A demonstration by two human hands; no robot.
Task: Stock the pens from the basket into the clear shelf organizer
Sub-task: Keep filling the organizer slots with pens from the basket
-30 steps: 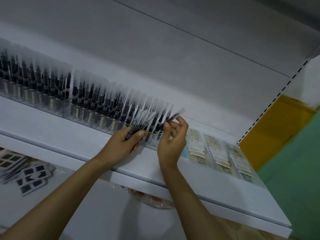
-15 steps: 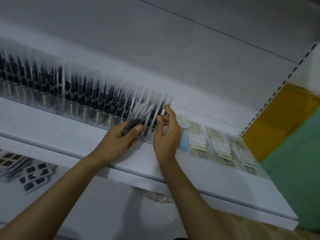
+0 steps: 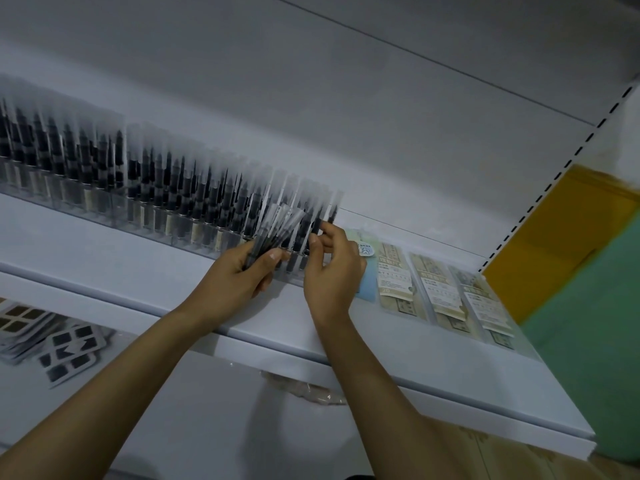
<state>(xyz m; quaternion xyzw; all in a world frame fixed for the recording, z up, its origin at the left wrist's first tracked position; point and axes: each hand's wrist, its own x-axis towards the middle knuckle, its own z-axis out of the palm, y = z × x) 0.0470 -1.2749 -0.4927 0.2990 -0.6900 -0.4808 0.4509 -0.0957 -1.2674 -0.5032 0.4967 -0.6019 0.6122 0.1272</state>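
A long clear shelf organizer (image 3: pixel 104 216) runs along the back of the white shelf, filled with several upright black pens in clear sleeves. My left hand (image 3: pixel 232 275) grips a bundle of sleeved pens (image 3: pixel 273 230) just in front of the organizer's right end. My right hand (image 3: pixel 332 268) pinches a single pen (image 3: pixel 317 223) that stands at the organizer's right end. The basket is not in view.
Flat packets with beige and green labels (image 3: pixel 436 289) lie on the white shelf (image 3: pixel 415 351) to the right of my hands. Black-and-white sticker packs (image 3: pixel 65 351) lie on the lower shelf at the left. A yellow and green wall (image 3: pixel 581 271) stands at the right.
My right hand has brought one pen down from a tilted hold into the right end of the organizer. My left hand has kept the bundle in place.
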